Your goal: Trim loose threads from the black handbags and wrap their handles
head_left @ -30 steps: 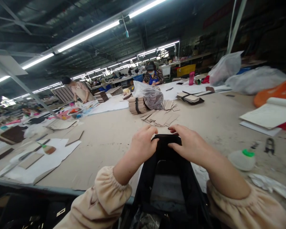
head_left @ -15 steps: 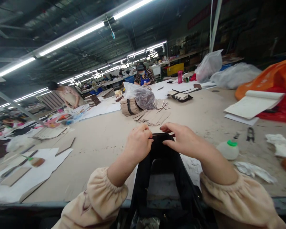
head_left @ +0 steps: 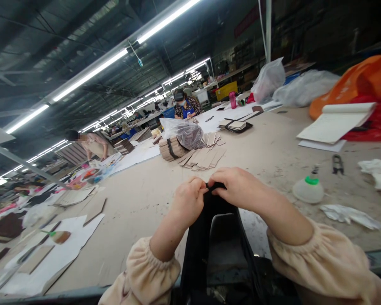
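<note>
A black fabric bag (head_left: 197,250) stands at the table's near edge, its opening facing me and a grey panel (head_left: 226,241) showing inside. My left hand (head_left: 189,198) is closed, thumb and fingers pinching the far top edge of the bag from the left. Close beside it, my right hand (head_left: 238,186) grips the same edge, with its thumb on the near side and fingers over the far side. The fingertips of both hands almost meet. The bag's lower part runs out of view at the bottom.
Beyond my hands lie loose brown strips (head_left: 203,157) and a banded stack (head_left: 172,148). On the right are a green-capped bottle (head_left: 308,190), small snips (head_left: 338,164), a white glove (head_left: 351,215) and a notepad (head_left: 335,120). A glue bottle (head_left: 60,236) lies left. Two co-workers work farther back.
My right hand has closed from a looser, spread hold onto the bag's top edge, nearer my left hand. The view has tilted slightly.
</note>
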Motion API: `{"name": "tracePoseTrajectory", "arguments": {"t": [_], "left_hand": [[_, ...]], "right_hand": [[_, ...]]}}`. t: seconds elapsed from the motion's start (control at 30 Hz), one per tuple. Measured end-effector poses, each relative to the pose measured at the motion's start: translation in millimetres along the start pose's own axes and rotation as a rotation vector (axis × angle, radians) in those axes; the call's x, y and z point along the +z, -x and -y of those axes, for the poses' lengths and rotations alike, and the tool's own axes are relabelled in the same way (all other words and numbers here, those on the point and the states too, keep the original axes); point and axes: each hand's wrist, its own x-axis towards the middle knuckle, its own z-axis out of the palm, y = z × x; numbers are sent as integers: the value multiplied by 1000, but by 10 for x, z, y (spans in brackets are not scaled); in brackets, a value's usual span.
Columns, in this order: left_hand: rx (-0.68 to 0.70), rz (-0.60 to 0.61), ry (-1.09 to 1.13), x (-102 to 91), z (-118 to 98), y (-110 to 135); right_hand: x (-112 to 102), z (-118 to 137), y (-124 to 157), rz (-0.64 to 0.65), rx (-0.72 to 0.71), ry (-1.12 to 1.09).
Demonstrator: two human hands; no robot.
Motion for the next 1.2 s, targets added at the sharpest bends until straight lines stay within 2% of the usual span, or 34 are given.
{"name": "tracePoseTrajectory", "arguments": {"t": [0.2,0.3,0.43,0.5,0.67,0.77,0.93,1.2], "left_hand": [[11,-5,111,26,-62,-23],[-68,-10,198,41,-53,-10],[-157,49,325,56,-12,46],[-185,68,262,45,-3,72],[-227,151,-199,-33,-71,66],[-228,184,-371,-61,-133,34],[-228,233,-456,-50,-169,1],[-229,212,-513,-32,-204,11]], "right_hand": [[-50,77,32,-11,41,190],[-53,79,33,16,70,222],[-50,60,21,29,73,217],[-39,49,14,26,56,196],[27,29,-1,-25,29,156],[56,24,-9,-46,39,151],[73,8,-16,-53,37,130],[140,-3,-29,-91,56,119]]}}
